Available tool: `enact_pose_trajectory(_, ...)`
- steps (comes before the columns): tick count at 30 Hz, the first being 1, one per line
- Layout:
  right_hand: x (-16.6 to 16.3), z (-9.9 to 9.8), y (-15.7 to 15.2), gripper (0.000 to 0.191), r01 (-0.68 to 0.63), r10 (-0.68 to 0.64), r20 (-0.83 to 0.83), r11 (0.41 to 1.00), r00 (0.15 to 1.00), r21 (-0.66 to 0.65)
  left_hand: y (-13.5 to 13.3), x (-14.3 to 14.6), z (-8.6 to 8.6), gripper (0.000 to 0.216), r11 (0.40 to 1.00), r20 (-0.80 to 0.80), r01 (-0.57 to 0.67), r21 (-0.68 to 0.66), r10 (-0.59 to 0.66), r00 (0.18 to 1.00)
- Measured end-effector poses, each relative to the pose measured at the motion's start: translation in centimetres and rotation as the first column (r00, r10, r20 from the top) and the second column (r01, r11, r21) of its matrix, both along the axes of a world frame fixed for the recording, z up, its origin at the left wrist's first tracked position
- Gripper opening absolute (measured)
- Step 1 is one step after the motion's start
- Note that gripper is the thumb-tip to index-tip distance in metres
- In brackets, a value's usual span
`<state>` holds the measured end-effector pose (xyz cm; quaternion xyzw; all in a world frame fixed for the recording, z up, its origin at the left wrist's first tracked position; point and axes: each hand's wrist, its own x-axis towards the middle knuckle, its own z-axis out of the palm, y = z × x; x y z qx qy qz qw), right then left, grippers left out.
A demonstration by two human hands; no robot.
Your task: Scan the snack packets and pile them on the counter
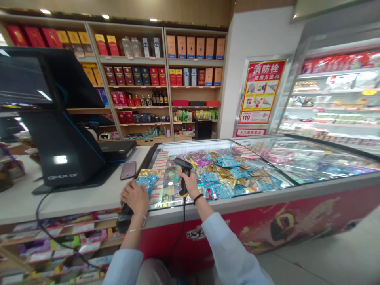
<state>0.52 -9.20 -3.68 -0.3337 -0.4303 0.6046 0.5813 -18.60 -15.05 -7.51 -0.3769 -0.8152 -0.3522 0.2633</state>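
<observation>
My right hand (189,185) is closed round the handle of a black barcode scanner (182,166), whose head points away over the glass lid of a chest freezer (267,158). Its cable hangs down in front of the freezer. My left hand (135,196) rests with fingers curled on a black object (124,217) at the counter's front edge, beside the freezer's left corner; what the object is I cannot make out. A phone (128,170) lies on the counter just beyond that hand.
A black checkout terminal (59,130) with a tilted screen stands on the white counter (59,202) at left. Shelves of boxed goods (142,75) fill the back wall. A refrigerated display (335,91) stands at right. Snack racks (59,241) sit under the counter.
</observation>
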Motion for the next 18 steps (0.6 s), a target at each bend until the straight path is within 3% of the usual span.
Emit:
enact_pose_trajectory(4,6.3,1.6,-0.7,0.019,0.243,-0.277,0.187,0.952,0.942,0.185,1.1,3.9,2.7,0.04,0.99,-0.013,0.142,0.021,-0.142,0.99)
enact_pose_trajectory(8,12.8,1.7,-1.3,0.019,0.454,-0.519,0.306,0.852,0.798,0.262,3.6,9.7,5.8,0.04,0.941,-0.065,0.335,0.051,-0.331,0.941)
enact_pose_trajectory(10,15.9,1.3,-1.4,0.02,0.53,-0.598,0.35,0.801,0.721,0.278,5.3,12.8,6.5,0.038,0.898,-0.093,0.436,0.054,-0.43,0.898)
enact_pose_trajectory(15,22.2,-0.1,-1.2,0.027,0.625,-0.704,0.421,0.706,0.572,0.332,10.9,20.0,5.3,0.03,0.723,-0.091,0.689,-0.051,-0.691,0.717)
enact_pose_trajectory(18,24.7,-0.9,-1.0,0.029,0.634,-0.713,0.468,0.691,0.522,0.347,15.3,23.3,3.6,0.022,0.528,0.074,0.838,-0.14,-0.838,0.541)
